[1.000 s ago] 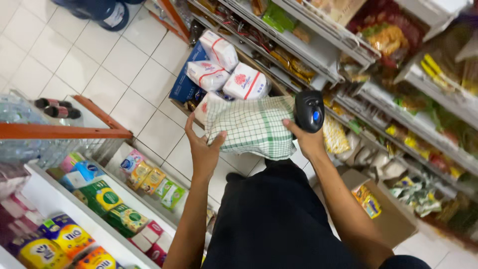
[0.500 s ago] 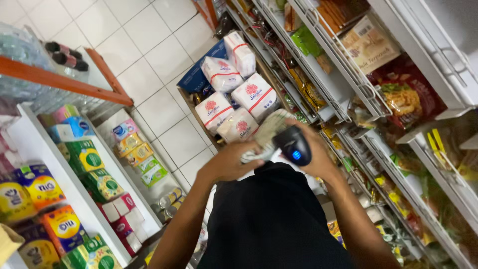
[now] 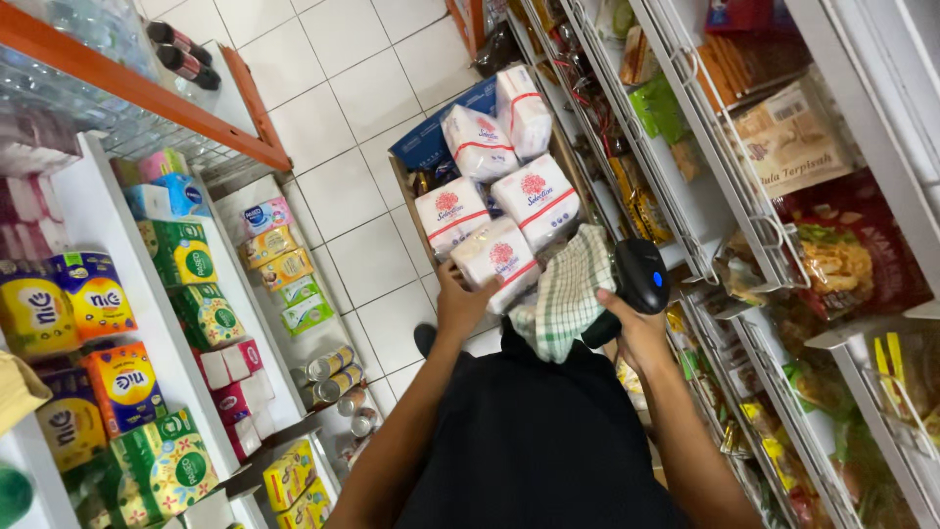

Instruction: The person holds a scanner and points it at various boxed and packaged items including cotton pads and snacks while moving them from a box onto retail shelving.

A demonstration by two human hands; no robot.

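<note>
- The left hand (image 3: 460, 304) is closed on the near edge of a white packet (image 3: 497, 257) with a red band and a red flower mark; the packet is gripped at 1 corner only.
- The packet is located at the near end of the cardboard box (image 3: 431, 147), touching 4 like packets (image 3: 534, 196) stacked further into the box.
- The right hand (image 3: 636, 328) is wrapped around the handle of a black handheld scanner (image 3: 636, 279), which has a small blue light on its head.
- A green-and-white checked cloth (image 3: 568, 294) is draped between the 2 hands, just beside the near end of the box. Which hand carries it cannot be told.
- Appearance of the packet: soft, pillow-shaped, wrapped in glossy film, slightly dented where it is pressed.
- Risk 1: the packet may slip, in all likelihood, because slick film is held by a corner grip.
- Risk 2: neighbouring packets in the box may be toppled if the held one is pulled out while they lean on it.
- Risk 3: the scanner head may be covered by the hanging cloth, judging by how close the 2 lie.
- Risk 4: wire racks (image 3: 705, 196) stand just beside the box on the right, so the cloth could snag there.
</note>
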